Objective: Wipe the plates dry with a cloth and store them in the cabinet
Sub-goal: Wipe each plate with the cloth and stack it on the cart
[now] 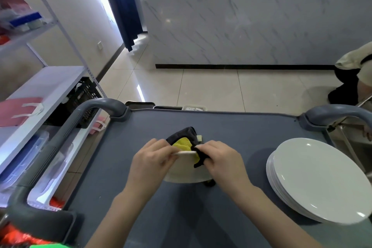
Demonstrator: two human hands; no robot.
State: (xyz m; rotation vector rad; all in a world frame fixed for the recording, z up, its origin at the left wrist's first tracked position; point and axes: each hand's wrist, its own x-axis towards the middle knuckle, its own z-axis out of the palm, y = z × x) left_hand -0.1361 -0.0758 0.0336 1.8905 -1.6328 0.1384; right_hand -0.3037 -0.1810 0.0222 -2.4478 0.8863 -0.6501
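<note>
Left hand: your left hand (153,159) grips the upper rim of a white plate (185,175), fingers curled over the edge.
Right hand: your right hand (219,159) clutches a yellow and black cloth (182,144) and presses it against the same rim, just beside your left fingers.
Plate: you hold it tilted up between both hands over the middle of the grey worktop (241,131); you cannot tell whether its lower edge touches the surface.
Cloth: it is bunched over the plate's far side, with a black corner hanging down the near face.
Stack of plates (318,181): white, resting on the worktop to your right, well apart from your hands.
Left side: a metal shelf rack (50,86) stands beside the worktop, with a black crate (86,96) on it.
Far right: another person (354,74) crouches on the tiled floor.
</note>
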